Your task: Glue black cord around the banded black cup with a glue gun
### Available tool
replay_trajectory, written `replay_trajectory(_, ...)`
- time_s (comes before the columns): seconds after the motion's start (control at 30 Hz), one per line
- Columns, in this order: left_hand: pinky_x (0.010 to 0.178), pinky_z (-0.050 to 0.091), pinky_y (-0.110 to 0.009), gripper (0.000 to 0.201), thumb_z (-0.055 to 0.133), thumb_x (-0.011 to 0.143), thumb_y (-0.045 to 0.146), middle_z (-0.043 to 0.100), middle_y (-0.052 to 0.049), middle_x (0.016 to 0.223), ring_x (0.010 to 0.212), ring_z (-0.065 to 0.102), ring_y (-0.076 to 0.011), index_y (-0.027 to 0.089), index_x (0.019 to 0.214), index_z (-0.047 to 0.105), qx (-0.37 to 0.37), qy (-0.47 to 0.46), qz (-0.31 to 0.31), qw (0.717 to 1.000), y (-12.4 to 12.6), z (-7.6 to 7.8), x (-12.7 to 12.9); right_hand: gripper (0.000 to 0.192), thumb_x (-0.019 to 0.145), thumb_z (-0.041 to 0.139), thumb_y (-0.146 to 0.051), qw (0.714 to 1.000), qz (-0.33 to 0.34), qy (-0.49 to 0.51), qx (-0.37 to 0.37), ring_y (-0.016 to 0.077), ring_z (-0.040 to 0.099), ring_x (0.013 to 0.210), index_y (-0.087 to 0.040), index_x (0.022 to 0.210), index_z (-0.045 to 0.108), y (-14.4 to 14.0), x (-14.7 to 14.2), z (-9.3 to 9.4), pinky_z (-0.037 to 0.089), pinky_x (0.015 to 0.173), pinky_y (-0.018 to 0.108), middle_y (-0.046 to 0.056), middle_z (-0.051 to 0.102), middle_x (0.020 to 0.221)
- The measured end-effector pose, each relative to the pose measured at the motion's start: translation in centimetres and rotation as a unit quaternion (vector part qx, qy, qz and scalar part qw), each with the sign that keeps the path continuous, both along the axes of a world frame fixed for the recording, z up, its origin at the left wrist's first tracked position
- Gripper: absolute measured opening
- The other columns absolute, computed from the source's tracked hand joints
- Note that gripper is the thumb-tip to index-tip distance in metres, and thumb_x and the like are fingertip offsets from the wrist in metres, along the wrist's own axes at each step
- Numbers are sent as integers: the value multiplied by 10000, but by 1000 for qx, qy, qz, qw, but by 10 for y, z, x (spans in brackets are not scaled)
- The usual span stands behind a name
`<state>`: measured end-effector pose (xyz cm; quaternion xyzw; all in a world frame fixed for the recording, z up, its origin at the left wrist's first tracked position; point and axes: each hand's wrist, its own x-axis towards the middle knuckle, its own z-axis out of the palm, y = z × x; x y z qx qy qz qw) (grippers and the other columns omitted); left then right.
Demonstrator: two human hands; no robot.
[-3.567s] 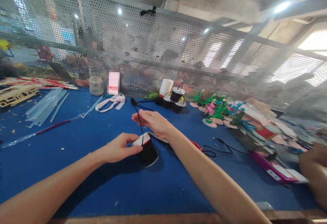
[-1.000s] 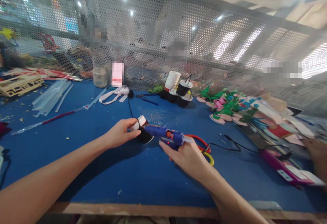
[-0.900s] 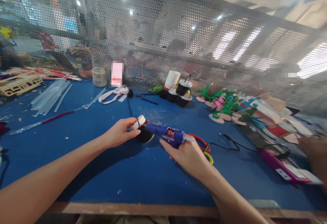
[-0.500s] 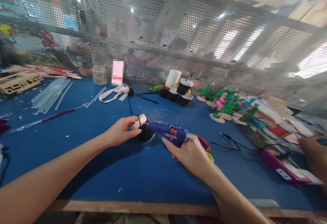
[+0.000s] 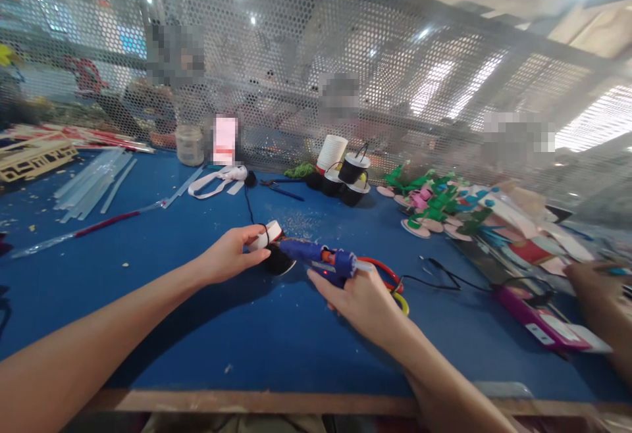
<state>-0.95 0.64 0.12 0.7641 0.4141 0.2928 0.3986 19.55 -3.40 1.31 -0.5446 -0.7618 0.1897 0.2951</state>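
Observation:
My left hand [image 5: 237, 253] is closed on a small white paper cup [image 5: 269, 230], tilted on its side and partly wrapped in black cord [image 5: 280, 259]. A strand runs from the cup back to a small black ball of cord [image 5: 251, 178]. In my right hand [image 5: 363, 298] is a blue glue gun [image 5: 316, 254], gripped by its handle, with a red light lit and a clear glue stick at its rear. Its nozzle points left, right by the black cord on the cup; whether they touch I cannot tell.
Behind stand stacked white cups [image 5: 332, 152], black-wrapped cups [image 5: 354, 167] and pliers [image 5: 281, 189]. Glue sticks [image 5: 91, 183] lie left. Green and pink craft pieces [image 5: 434, 206], a purple power strip [image 5: 540, 321] and another person's hand [image 5: 595, 288] are right. A perforated metal screen [image 5: 276, 71] closes the back.
The whole view has shifted slightly. Both hands keep their hold, and the glue gun's nozzle stays by the cup.

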Motion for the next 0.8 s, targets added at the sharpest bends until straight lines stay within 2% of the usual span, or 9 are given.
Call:
replay_trajectory(0.13, 557, 311, -198, 114, 458, 739, 232, 396, 44, 629, 589, 363, -85, 127, 766, 494, 8, 0, -1, 1000, 0, 0, 0, 170, 707, 501, -310, 1000, -27, 0, -1, 137, 516, 403, -186, 602, 551, 0, 0, 0, 381, 373, 224, -14, 522, 406)
replay_trajectory(0.33, 526, 294, -189, 97, 463, 727, 232, 389, 52, 610, 560, 352, -80, 137, 728, 484, 13, 16, 10, 1000, -1, 1, 1, 148, 707, 490, -286, 1000, 7, 4, 8, 142, 558, 489, -191, 633, 576, -1, -1, 2, 405, 415, 219, 10, 599, 528)
replay_trajectory(0.47, 531, 291, -188, 95, 459, 730, 230, 370, 55, 606, 563, 346, -79, 140, 697, 460, 12, 6, 4, 1000, -1, 1, 1, 180, 716, 484, -301, 1000, -12, 4, 4, 147, 548, 466, -185, 595, 551, -1, 0, 2, 405, 415, 231, 13, 578, 495)
replay_trajectory(0.67, 517, 279, -186, 97, 455, 737, 232, 375, 52, 602, 562, 342, -82, 139, 741, 482, 15, 23, 1, 1000, 1, -1, 0, 131, 697, 499, -278, 1000, 6, 23, 2, 164, 582, 554, -204, 660, 601, -2, -3, 4, 426, 453, 230, 19, 611, 551)
replay_trajectory(0.8, 549, 316, -197, 114, 463, 733, 243, 415, 41, 629, 588, 376, -90, 134, 740, 497, 13, 15, 2, 1000, 0, -1, 0, 153, 691, 511, -301, 999, -26, 29, -29, 133, 529, 413, -183, 630, 587, -1, 0, 3, 397, 385, 219, -6, 547, 437)
